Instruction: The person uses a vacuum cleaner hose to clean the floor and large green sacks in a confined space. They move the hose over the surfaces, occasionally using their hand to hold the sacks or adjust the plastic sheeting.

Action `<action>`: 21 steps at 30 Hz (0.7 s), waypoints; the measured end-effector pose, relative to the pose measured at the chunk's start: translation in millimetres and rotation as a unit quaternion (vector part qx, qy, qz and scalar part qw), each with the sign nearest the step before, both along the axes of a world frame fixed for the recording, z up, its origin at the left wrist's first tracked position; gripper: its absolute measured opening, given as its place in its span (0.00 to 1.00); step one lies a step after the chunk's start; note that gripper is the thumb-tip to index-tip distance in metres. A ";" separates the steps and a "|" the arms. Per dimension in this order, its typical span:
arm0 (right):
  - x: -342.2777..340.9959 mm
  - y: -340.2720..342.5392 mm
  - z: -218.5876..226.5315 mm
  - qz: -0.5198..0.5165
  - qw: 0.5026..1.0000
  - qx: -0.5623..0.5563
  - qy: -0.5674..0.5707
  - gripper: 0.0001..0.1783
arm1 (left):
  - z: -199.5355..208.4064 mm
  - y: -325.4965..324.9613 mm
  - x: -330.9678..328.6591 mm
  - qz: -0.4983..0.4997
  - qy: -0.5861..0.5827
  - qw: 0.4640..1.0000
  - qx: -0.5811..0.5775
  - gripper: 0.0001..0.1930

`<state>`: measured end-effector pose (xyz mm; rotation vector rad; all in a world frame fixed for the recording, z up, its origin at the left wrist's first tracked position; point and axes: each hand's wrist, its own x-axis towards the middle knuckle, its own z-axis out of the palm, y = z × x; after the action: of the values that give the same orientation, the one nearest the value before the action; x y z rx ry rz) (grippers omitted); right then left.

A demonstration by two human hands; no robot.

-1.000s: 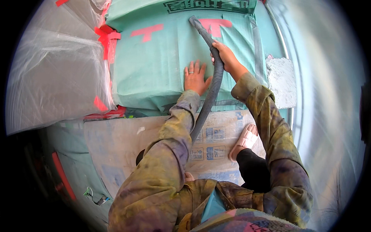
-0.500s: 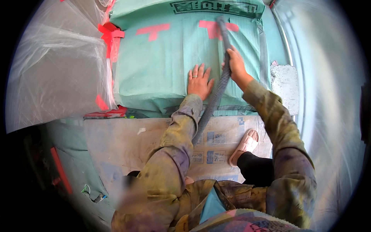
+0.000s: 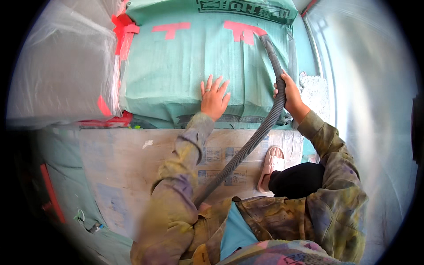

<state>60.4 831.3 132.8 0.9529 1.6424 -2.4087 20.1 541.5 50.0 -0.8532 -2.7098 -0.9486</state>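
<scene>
A grey corrugated vacuum hose runs from beside my waist up to the green protective sheet. My right hand is wrapped round the hose near its upper end. The hose's narrow tip rests on or just over the sheet, beside the right-hand strip of pink tape. With fingers spread, my left hand lies flat on the sheet's near part and holds nothing. Another T-shaped piece of pink tape is stuck farther left on the sheet.
Clear plastic film drapes a block on the left, edged with red tape. A rough whitish block stands right of the sheet, beside hanging translucent plastic. Worn boards cover the floor under my slippered foot.
My right hand has moved right and nearer to me, taking the hose with it. The hose tip has shifted right of the tape. My left hand stays spread on the sheet.
</scene>
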 end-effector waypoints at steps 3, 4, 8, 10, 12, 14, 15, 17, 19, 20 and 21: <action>-7.5 -15.4 -8.5 0.015 1.000 -0.017 0.011 0.31 | 0.1 -20.0 36.2 0.019 -0.014 0.999 -0.047 0.25; -16.1 -15.2 -13.0 0.051 0.998 -0.020 0.036 0.32 | -2.5 -24.2 45.8 0.033 -0.023 0.997 -0.069 0.27; -33.8 -36.9 -20.8 0.083 0.995 -0.050 0.033 0.34 | -12.3 -45.3 72.4 0.074 -0.055 0.991 -0.101 0.28; -44.2 -48.8 -19.9 0.116 0.991 -0.060 0.031 0.34 | -9.9 -57.0 77.8 0.102 -0.048 0.985 -0.132 0.29; -57.3 -60.5 -19.8 0.154 0.987 -0.047 0.024 0.34 | -8.2 -60.3 79.6 0.114 -0.057 0.984 -0.127 0.29; -73.2 -74.0 -25.0 0.194 0.979 -0.055 0.038 0.33 | -7.0 -59.1 80.8 0.121 -0.060 0.982 -0.130 0.29; -81.1 -83.3 -24.5 0.214 0.975 -0.050 0.039 0.32 | -6.8 -58.8 83.1 0.130 -0.061 0.981 -0.127 0.29; -103.5 -105.9 -24.9 0.228 0.972 -0.048 0.039 0.31 | -6.7 -59.4 88.6 0.147 -0.065 0.979 -0.122 0.29; -129.8 -127.2 -31.4 0.243 0.967 -0.058 0.043 0.31 | -0.9 -55.2 94.6 0.167 -0.074 0.977 -0.110 0.28; -146.1 -137.4 -34.6 0.252 0.964 -0.065 0.051 0.32 | -0.5 -50.7 95.7 0.181 -0.081 0.975 -0.099 0.27; -161.2 -152.9 -40.1 0.260 0.960 -0.081 0.058 0.32 | -0.4 -52.2 98.1 0.195 -0.088 0.972 -0.097 0.27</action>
<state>-100.8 678.4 92.7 0.3025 1.4652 -2.2111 118.2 489.3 49.7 -0.2456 -2.9960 -0.7111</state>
